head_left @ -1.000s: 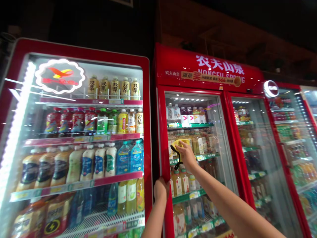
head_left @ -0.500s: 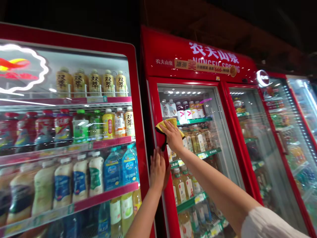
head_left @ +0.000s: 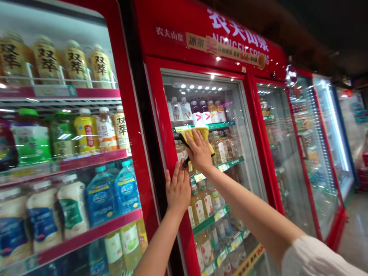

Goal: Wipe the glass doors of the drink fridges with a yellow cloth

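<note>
My right hand (head_left: 199,152) lies over a yellow cleaning cloth (head_left: 205,132) with dark edging and presses it against the glass door (head_left: 250,174) of a red drinks fridge (head_left: 143,23). A dark corner of the cloth hangs below the fingers. Just below and to the left, my left hand (head_left: 178,189) rests flat against the red door frame (head_left: 164,134), fingers stretched out, holding nothing. Behind the glass, rows of bottled drinks (head_left: 198,205) stand on shelves with green edges.
At the left stands another red-framed fridge (head_left: 130,126) with several shelves of bottles, parted from this one by a dark narrow gap. A second glass door (head_left: 276,153) and more fridges (head_left: 333,126) run off to the right. Floor (head_left: 356,218) shows at the far right.
The view has shifted closer and to the right. My right hand with the cloth has moved inward from the frame's edge onto the glass. My left hand still leans on the frame.
</note>
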Demonstrator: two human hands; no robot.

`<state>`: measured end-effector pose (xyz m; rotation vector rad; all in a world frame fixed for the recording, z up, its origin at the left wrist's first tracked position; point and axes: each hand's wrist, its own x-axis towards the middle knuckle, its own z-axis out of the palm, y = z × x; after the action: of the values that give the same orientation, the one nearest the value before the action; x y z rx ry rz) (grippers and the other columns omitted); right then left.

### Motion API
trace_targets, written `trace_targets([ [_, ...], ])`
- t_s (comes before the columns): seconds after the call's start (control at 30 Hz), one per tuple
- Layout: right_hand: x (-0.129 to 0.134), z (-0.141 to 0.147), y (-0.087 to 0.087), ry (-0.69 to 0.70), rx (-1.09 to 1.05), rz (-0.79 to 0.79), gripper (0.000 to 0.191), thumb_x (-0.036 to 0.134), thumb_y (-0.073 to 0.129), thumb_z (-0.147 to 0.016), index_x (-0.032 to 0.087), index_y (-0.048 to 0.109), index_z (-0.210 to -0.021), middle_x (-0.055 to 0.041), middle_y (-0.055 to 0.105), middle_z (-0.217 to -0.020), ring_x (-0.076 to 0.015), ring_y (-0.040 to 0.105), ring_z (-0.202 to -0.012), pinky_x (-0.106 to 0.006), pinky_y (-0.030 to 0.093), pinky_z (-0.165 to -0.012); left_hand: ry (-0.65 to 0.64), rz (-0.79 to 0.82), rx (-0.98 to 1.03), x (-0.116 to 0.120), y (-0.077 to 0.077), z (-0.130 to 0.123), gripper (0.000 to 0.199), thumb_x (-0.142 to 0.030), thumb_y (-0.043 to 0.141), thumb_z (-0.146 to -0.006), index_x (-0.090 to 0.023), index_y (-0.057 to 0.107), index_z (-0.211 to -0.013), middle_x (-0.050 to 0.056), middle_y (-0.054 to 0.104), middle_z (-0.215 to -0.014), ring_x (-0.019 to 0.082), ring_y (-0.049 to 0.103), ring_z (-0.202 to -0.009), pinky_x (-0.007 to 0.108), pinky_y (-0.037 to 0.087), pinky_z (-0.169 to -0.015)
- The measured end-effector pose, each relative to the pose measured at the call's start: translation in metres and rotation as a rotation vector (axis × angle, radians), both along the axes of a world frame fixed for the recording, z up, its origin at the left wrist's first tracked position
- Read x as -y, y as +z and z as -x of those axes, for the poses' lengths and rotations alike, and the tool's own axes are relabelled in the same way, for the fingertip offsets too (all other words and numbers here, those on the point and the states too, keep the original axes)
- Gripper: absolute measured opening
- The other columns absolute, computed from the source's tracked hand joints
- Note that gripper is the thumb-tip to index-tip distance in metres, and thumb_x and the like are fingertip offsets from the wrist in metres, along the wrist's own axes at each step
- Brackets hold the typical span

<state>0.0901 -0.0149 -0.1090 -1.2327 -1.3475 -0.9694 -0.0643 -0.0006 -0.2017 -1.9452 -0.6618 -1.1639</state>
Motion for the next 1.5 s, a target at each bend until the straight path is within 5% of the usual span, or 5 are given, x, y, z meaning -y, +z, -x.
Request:
trace_targets([
  [0.17,-0.003,-0.065,0.019,-0.055,-0.051,-0.035,0.056,0.027,0.034,-0.106,0.031,0.034,-0.162,-0.0033,0.033,-0.169,-0.0257,0.024,-0.158,-0.054,0.024,-0.127,0.015,-0.010,0.033,0.002,0.002,-0.029,0.061,-0.016,0.040,-0.103,-0.018,0.027,-0.163,0.008,0.027,-0.168,0.020,0.015,-0.159,0.050,-0.004,-0.131],
  [0.4,0.004,-0.131,-0.052,-0.047,-0.092,-0.025,0.064,0.018,0.034,-0.103,0.032,0.026,-0.165,-0.0050,0.031,-0.170,-0.0278,0.020,-0.159,-0.058,0.027,-0.125,0.008,0.044,-0.025,0.007,-0.021,-0.074,0.065,-0.017,0.040,-0.103,-0.020,0.020,-0.164,0.006,0.027,-0.168,0.019,0.016,-0.159,0.048,-0.004,-0.131],
  [0.63,0.016,-0.219,-0.015,-0.032,-0.108,0.087,0.058,0.020,0.036,-0.105,0.038,0.035,-0.160,-0.0023,0.034,-0.169,-0.0260,0.021,-0.159,-0.065,0.017,-0.126,-0.016,0.103,-0.035,0.011,-0.026,-0.152,0.067,-0.017,0.042,-0.100,-0.023,0.022,-0.164,0.005,0.028,-0.168,0.020,0.022,-0.158,0.049,-0.002,-0.132],
  [0.9,0.034,-0.286,-0.091,-0.037,0.040,0.319,0.063,0.008,0.039,-0.100,0.024,0.038,-0.160,-0.0123,0.022,-0.172,-0.0303,0.018,-0.160,-0.059,0.031,-0.123,-0.017,0.158,-0.096,0.020,-0.054,-0.232,0.067,-0.015,0.046,-0.095,-0.023,0.034,-0.161,0.005,0.028,-0.167,0.020,0.020,-0.158,0.051,0.000,-0.132],
  [1.5,0.090,-0.415,-0.051,-0.086,0.355,0.412,0.045,0.017,0.056,-0.099,0.035,0.065,-0.140,-0.0013,0.044,-0.162,-0.0310,0.039,-0.151,-0.055,0.031,-0.121,-0.072,0.112,-0.189,0.005,-0.056,-0.397,0.068,-0.012,0.044,-0.092,-0.018,0.035,-0.159,0.008,0.030,-0.167,0.021,0.017,-0.160,0.051,0.009,-0.133],
])
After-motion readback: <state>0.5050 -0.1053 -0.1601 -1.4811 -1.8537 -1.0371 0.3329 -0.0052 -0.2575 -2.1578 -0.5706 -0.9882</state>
